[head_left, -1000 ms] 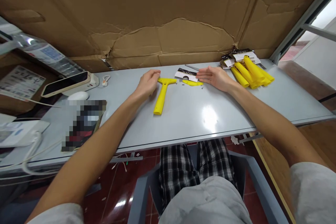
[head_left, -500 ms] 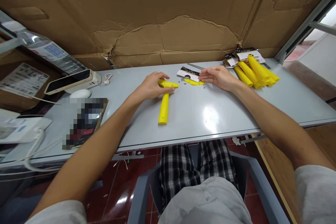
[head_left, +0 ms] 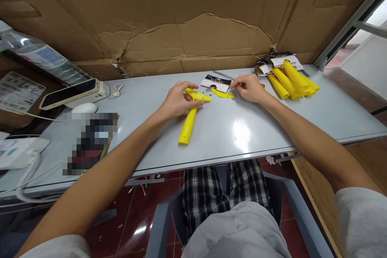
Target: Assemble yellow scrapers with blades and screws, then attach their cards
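My left hand point(head_left: 178, 98) is closed round the head of a yellow T-shaped plastic tool point(head_left: 188, 127), thumb in front and fingers behind. Its handle slants toward the table's front edge. My right hand point(head_left: 248, 88) has its fingertips pinched together at the right end of a black-and-white card point(head_left: 216, 83); whatever is between them is too small to make out. Just in front of the card lies a loose curved yellow piece point(head_left: 223, 94). Several tiny metal bits, perhaps screws point(head_left: 210, 95), are scattered around it.
A thin metal rod point(head_left: 223, 75) lies behind the card. Several yellow handles point(head_left: 292, 82) with cards are piled at the right. On the left are a phone point(head_left: 69, 93) on a stand, a white mouse point(head_left: 84, 107) and a bottle point(head_left: 45, 56). Cardboard point(head_left: 187, 40) walls the back.
My right hand has gone from fingers stretched out over the card's end to a pinch beside it. My left hand has tilted the yellow tool, its head shifting slightly right.
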A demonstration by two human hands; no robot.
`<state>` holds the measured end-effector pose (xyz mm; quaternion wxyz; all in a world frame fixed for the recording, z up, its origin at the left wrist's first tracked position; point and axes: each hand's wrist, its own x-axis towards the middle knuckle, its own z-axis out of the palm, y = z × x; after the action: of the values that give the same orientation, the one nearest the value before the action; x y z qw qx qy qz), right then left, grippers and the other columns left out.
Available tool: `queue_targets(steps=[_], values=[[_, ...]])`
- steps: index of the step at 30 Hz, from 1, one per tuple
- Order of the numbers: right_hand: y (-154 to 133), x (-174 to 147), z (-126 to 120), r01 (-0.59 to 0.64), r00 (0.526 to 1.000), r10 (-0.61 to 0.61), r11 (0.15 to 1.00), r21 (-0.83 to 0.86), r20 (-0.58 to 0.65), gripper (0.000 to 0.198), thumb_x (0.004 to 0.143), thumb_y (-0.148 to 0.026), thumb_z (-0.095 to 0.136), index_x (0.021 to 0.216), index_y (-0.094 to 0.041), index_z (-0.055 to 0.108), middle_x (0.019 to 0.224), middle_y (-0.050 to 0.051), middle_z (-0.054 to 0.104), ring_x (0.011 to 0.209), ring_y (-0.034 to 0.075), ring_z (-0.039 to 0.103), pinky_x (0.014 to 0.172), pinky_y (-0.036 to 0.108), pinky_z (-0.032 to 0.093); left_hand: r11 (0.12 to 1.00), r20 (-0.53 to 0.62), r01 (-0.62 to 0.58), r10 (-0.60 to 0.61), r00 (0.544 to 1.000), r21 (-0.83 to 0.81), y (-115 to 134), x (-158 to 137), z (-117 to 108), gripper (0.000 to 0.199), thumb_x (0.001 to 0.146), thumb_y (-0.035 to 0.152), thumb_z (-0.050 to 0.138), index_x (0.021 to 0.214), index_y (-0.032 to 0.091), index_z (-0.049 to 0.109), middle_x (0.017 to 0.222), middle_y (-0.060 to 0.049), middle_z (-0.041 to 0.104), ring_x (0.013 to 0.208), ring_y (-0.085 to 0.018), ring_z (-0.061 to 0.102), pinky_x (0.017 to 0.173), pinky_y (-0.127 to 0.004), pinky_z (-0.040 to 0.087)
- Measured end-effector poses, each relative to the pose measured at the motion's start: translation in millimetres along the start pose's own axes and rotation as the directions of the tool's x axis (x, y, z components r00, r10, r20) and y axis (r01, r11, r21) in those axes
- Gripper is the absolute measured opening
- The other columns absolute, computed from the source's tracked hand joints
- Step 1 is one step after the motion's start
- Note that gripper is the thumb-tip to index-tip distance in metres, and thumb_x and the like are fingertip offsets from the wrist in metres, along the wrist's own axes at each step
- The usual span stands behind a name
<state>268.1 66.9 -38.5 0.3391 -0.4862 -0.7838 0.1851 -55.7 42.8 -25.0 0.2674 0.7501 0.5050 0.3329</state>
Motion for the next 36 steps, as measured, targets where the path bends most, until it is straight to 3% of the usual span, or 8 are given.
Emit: queue_targets(steps=[4, 9, 15, 20, 23, 29, 32, 36], values=[[2, 6, -1, 0.101, 0.986, -0.070, 0.974, -0.203, 0.151, 0.050, 0.086, -0.013, 0.045, 0.112, -0.020, 0.087, 0.118, 0.009, 0.078, 0.113, 0.025, 0.067, 0.113, 0.040, 0.048, 1.000, 0.014, -0.008, 0.008, 1.000, 0.000, -1, 1, 0, 0.054, 0.070, 0.043, 0.096, 0.118, 0.025, 0.077, 0.141, -0.010, 0.064, 0.087, -0.019, 0.068, 0.093, -0.044, 0.061], [1, 13, 9, 0.110, 0.980, -0.049, 0.940, -0.323, 0.192, 0.057, 0.097, -0.019, 0.043, 0.143, -0.023, 0.076, 0.132, 0.013, 0.069, 0.118, 0.028, 0.058, 0.111, 0.041, 0.043, 1.000, 0.017, -0.010, 0.010, 1.000, 0.015, -1, 1, 0, 0.051, 0.071, 0.042, 0.096, 0.116, 0.026, 0.077, 0.139, -0.008, 0.064, 0.084, -0.017, 0.068, 0.090, -0.041, 0.062], [-11, 14, 16, -0.001, 0.989, 0.064, 0.905, -0.425, 0.134, 0.046, 0.106, -0.038, 0.048, 0.133, -0.017, 0.079, 0.135, 0.019, 0.065, 0.120, 0.034, 0.054, 0.112, 0.049, 0.042, 0.945, -0.011, 0.205, -0.215, 0.977, -0.256, 15, -4, 3, 0.078, 0.065, 0.031, 0.101, 0.135, 0.030, 0.066, 0.149, -0.010, 0.062, 0.083, -0.018, 0.077, 0.073, -0.034, 0.063], [-15, 19, 13, -0.063, 0.985, 0.119, 0.920, -0.388, 0.122, 0.033, 0.102, -0.033, 0.061, 0.124, -0.020, 0.082, 0.130, 0.017, 0.066, 0.125, 0.033, 0.058, 0.113, 0.047, 0.047, 0.777, 0.066, 0.310, -0.330, 0.942, -0.548, 17, -3, 5, 0.098, 0.064, 0.020, 0.099, 0.151, 0.027, 0.053, 0.121, -0.010, 0.078, 0.092, -0.024, 0.080, 0.077, -0.037, 0.065], [-13, 23, 11, -0.069, 0.982, 0.133, 0.916, -0.396, 0.138, 0.025, 0.099, -0.026, 0.063, 0.116, -0.018, 0.081, 0.129, 0.016, 0.067, 0.122, 0.030, 0.062, 0.112, 0.045, 0.050, 0.711, 0.122, 0.326, -0.324, 0.938, -0.623, 13, -1, 7, 0.085, 0.066, 0.019, 0.097, 0.142, 0.024, 0.061, 0.116, -0.010, 0.080, 0.095, -0.025, 0.080, 0.079, -0.038, 0.066], [-10, 27, 0, -0.061, 0.956, 0.169, 0.913, -0.403, 0.238, 0.013, 0.092, -0.022, 0.071, 0.098, -0.015, 0.080, 0.120, 0.017, 0.071, 0.110, 0.030, 0.067, 0.103, 0.045, 0.056, 0.682, 0.199, 0.362, -0.309, 0.930, -0.636, 18, -5, 11, 0.039, 0.066, 0.023, 0.100, 0.098, 0.019, 0.079, 0.103, -0.011, 0.081, 0.104, -0.029, 0.077, 0.092, -0.041, 0.065], [-8, 26, -9, -0.090, 0.944, 0.196, 0.926, -0.367, 0.266, 0.006, 0.085, -0.021, 0.081, 0.088, -0.017, 0.079, 0.112, 0.016, 0.072, 0.103, 0.029, 0.068, 0.100, 0.044, 0.056, 0.655, 0.197, 0.377, -0.333, 0.922, -0.655, 27, -10, 12, 0.029, 0.074, 0.024, 0.095, 0.098, 0.018, 0.079, 0.102, -0.011, 0.080, 0.094, -0.025, 0.077, 0.088, -0.040, 0.066], [-4, 23, -17, -0.122, 0.928, 0.227, 0.935, -0.332, 0.297, 0.010, 0.080, -0.023, 0.088, 0.082, -0.020, 0.079, 0.098, 0.011, 0.074, 0.092, 0.025, 0.068, 0.092, 0.040, 0.056, 0.586, 0.230, 0.407, -0.354, 0.906, -0.701, 38, -15, 13, 0.026, 0.084, 0.016, 0.086, 0.108, 0.017, 0.076, 0.122, -0.012, 0.079, 0.087, -0.019, 0.078, 0.078, -0.034, 0.068]])
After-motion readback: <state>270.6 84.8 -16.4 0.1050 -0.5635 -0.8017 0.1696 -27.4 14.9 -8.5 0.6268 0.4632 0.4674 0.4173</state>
